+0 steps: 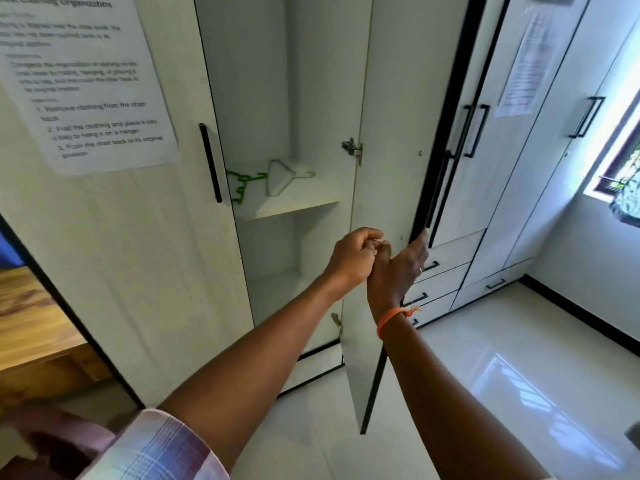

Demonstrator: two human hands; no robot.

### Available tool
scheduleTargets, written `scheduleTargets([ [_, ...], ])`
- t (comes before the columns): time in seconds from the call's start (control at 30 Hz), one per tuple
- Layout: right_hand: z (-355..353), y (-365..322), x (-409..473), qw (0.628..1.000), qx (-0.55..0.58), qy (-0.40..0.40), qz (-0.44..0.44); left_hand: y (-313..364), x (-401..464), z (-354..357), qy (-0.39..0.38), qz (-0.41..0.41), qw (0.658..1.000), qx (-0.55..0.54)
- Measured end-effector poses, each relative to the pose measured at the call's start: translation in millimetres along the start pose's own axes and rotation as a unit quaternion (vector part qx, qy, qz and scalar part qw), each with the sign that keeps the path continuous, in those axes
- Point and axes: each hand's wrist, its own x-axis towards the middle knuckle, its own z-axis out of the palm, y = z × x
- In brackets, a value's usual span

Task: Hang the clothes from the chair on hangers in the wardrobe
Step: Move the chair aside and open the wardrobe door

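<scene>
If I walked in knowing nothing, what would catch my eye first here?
Two bare hands meet mid-frame: the left hand curled, the right hand reaching to the edge of the open wardrobe door. Inside, a green hanger and a white hanger lie on a shelf. A printed instruction sheet is stuck on the left door.

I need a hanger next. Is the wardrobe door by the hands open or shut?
Open: the wardrobe door is swung out, showing the shelf with hangers.

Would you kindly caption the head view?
Both hands at open wardrobe door; green hanger and white hanger on shelf.
</scene>
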Motion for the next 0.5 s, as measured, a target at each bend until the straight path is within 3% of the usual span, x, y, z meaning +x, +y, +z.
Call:
scheduleTargets([
  [0.17,7,2,3,0.999,-0.040,-0.021,0.029,-13,10,-36,0.101,-0.037,0.994,0.006],
  [0.37,58,2,-9,0.990,0.075,-0.108,0.053,-21,27,-97,0.274,-0.051,0.960,0.028],
  [0.5,136,-15,-14,0.970,0.083,-0.225,0.044,-37,55,-151,0.385,-0.069,0.919,0.046],
])
